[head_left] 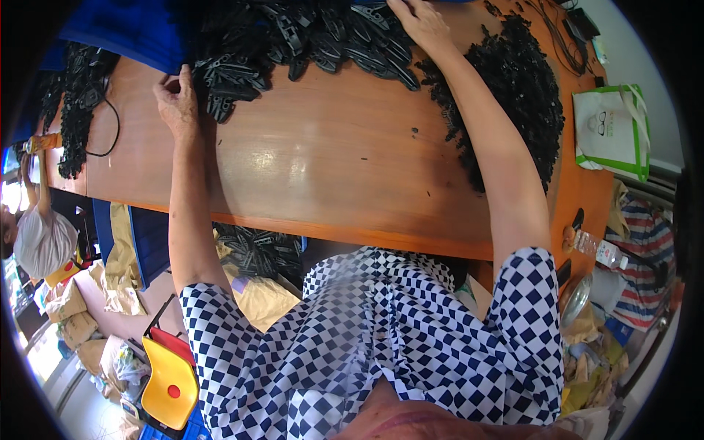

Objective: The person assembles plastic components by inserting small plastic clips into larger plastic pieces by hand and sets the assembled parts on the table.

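My left hand [177, 103] is closed on the lower corner of a blue plastic bin [125, 33], which is tilted at the top left and partly cut off by the view. A heap of long black plastic clip-like parts [330, 37] spreads over the wooden table [308, 154] beside the bin. At the heap's right end is my right hand [424, 26], its fingertips reaching the upper edge of the view. Whether it grips anything there does not show.
Small black parts are piled [513, 88] under and beyond my right forearm. More black parts [77, 110] lie at the table's left. A white-green bag [612, 125] and a bottle [598, 249] are at right. Another person [45, 238] works at far left, near a yellow chair [169, 385].
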Demonstrator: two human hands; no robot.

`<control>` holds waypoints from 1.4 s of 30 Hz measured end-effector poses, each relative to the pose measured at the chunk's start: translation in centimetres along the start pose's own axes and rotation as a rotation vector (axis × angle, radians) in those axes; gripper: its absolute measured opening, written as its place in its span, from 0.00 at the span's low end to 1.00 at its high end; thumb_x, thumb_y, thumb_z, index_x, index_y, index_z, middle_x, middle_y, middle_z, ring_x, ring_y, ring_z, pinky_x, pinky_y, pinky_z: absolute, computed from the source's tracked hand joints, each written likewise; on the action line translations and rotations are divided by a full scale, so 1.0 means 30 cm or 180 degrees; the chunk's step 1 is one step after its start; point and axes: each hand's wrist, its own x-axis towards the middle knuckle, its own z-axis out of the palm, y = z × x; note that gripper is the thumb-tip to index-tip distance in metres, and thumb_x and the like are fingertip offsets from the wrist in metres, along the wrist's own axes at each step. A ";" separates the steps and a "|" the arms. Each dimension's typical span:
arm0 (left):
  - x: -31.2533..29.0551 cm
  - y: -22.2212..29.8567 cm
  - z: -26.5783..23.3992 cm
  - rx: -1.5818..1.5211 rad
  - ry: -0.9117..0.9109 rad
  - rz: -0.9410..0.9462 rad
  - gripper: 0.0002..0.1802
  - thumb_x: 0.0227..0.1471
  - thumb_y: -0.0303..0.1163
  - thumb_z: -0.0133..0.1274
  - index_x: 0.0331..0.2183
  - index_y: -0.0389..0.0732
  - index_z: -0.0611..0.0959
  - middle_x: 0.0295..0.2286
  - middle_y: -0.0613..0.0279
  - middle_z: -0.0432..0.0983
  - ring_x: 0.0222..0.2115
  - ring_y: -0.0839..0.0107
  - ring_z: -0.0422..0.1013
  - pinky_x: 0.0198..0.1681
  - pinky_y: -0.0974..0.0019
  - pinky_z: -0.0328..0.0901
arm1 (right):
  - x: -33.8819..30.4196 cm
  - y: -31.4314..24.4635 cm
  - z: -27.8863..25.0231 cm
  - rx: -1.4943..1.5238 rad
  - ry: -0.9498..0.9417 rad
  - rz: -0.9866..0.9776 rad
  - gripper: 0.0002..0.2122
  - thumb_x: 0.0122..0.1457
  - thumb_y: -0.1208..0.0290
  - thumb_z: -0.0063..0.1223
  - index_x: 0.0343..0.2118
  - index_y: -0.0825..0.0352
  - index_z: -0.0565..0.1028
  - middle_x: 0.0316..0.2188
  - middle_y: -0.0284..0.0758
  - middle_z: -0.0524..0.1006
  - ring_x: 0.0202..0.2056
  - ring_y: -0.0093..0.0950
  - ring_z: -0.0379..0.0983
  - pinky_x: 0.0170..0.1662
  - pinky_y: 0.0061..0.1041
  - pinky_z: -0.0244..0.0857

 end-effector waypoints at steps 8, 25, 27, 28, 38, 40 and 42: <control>-0.107 0.038 0.092 -0.0772 0.0634 0.0292 0.36 0.46 0.39 0.60 0.50 0.27 0.65 0.38 0.49 0.76 0.39 0.61 0.73 0.46 0.64 0.65 | -0.127 -0.094 0.034 -0.0401 0.0067 -0.0573 0.24 0.55 0.43 0.45 0.42 0.58 0.78 0.44 0.39 0.74 0.48 0.41 0.66 0.50 0.44 0.57; -0.347 0.202 0.109 0.0029 -0.0191 0.0498 0.24 0.47 0.39 0.55 0.45 0.37 0.76 0.39 0.47 0.72 0.42 0.53 0.69 0.47 0.57 0.63 | -0.280 0.104 -0.099 -0.1324 0.0331 -0.1509 0.17 0.58 0.57 0.47 0.38 0.68 0.76 0.38 0.42 0.72 0.44 0.39 0.66 0.48 0.38 0.55; -0.376 0.203 0.109 0.0050 -0.0229 0.0470 0.24 0.47 0.39 0.55 0.45 0.35 0.75 0.39 0.46 0.71 0.42 0.52 0.68 0.48 0.57 0.62 | -0.303 0.119 -0.148 -0.1338 0.0179 -0.1639 0.13 0.58 0.61 0.49 0.35 0.67 0.76 0.34 0.39 0.71 0.41 0.36 0.66 0.46 0.35 0.56; -0.393 0.203 0.110 0.0121 -0.0194 0.0503 0.25 0.47 0.38 0.55 0.45 0.34 0.75 0.40 0.46 0.72 0.43 0.54 0.69 0.48 0.59 0.63 | -0.320 0.120 -0.176 -0.1231 -0.0041 -0.1944 0.11 0.57 0.63 0.50 0.34 0.66 0.75 0.33 0.38 0.70 0.39 0.35 0.66 0.45 0.34 0.56; -0.552 0.265 0.119 -0.0468 -0.0486 0.0740 0.23 0.47 0.30 0.54 0.46 0.32 0.72 0.40 0.43 0.68 0.44 0.50 0.65 0.50 0.55 0.59 | -0.471 0.142 -0.307 -0.0715 -0.0699 -0.2619 0.02 0.54 0.75 0.51 0.31 0.65 0.73 0.33 0.34 0.71 0.44 0.33 0.65 0.48 0.34 0.56; -0.585 0.277 0.122 -0.0426 -0.0753 0.0830 0.24 0.47 0.28 0.53 0.47 0.33 0.71 0.42 0.44 0.68 0.44 0.50 0.65 0.50 0.56 0.59 | -0.492 0.142 -0.330 -0.0654 -0.0573 -0.2841 0.03 0.53 0.77 0.50 0.31 0.65 0.73 0.34 0.34 0.72 0.45 0.33 0.65 0.49 0.34 0.55; -0.623 0.305 0.115 -0.0356 -0.0843 0.1058 0.24 0.51 0.31 0.53 0.50 0.34 0.71 0.46 0.45 0.68 0.46 0.57 0.67 0.50 0.64 0.61 | -0.507 0.135 -0.364 -0.1008 -0.0733 -0.2821 0.04 0.50 0.80 0.49 0.30 0.66 0.72 0.34 0.34 0.73 0.47 0.33 0.65 0.50 0.34 0.55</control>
